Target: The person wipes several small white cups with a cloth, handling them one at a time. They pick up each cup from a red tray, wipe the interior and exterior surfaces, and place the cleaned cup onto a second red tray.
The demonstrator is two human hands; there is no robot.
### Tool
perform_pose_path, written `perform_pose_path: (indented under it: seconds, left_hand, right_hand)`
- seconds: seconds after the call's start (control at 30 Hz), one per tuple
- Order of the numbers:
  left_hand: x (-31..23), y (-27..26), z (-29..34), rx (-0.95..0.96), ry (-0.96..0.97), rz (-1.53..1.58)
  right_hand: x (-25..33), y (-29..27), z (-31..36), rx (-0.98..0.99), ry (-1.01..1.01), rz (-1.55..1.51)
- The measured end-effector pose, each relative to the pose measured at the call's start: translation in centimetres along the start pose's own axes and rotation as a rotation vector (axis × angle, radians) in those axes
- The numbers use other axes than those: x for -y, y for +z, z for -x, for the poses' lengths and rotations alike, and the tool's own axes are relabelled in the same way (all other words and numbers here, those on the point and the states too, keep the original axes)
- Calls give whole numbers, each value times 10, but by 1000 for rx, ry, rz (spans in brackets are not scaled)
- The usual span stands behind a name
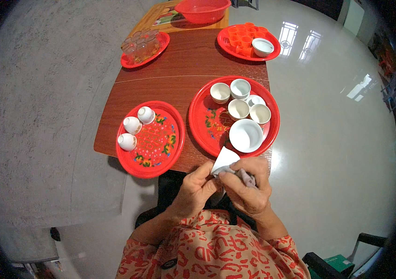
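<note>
Both hands are close together at the near table edge, below the right tray. My left hand pinches the side of a small white dish-like piece, tilted so that its full shape is hidden. My right hand is closed around a crumpled greyish cloth and presses it against the white piece. Just beyond, a round red tray holds several small white cups and a larger white bowl. On the left, another red tray carries three white cups turned upside down along its left side.
At the table's far left, a red plate bears clear glasses. Far right, a red plate holds orange plastic cups and a white bowl. A red basin stands beyond, on a wooden surface.
</note>
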State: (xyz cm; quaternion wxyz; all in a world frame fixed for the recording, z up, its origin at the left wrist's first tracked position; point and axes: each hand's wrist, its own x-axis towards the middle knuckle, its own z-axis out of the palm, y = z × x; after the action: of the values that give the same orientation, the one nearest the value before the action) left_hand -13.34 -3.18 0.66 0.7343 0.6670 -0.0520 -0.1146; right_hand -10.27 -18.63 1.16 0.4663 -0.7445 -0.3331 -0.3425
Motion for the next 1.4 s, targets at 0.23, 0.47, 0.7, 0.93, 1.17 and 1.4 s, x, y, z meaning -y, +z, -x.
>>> perform_pose_path:
  seconds: [0.23,0.47,0.7,0.93,1.17,1.4]
  left_hand:
    - [-8,0,3,26,88,-231]
    - [-14,3,0,4,119,-330]
    - [2,1,1,-57,81,-181]
    - [-9,-2,4,7,92,-280]
    - [-23,-2,10,130,62,-363]
    - [-9,-3,7,110,-33,-127]
  right_hand:
    - [-7,-3,-10,58,330,-242]
    - [-15,-7,-10,82,567,-436]
    - [-3,4,0,46,99,-65]
    - [3,0,-2,22,185,-168]
    - [-9,-10,-11,33,515,-531]
    - [-12,-8,0,-51,763,-884]
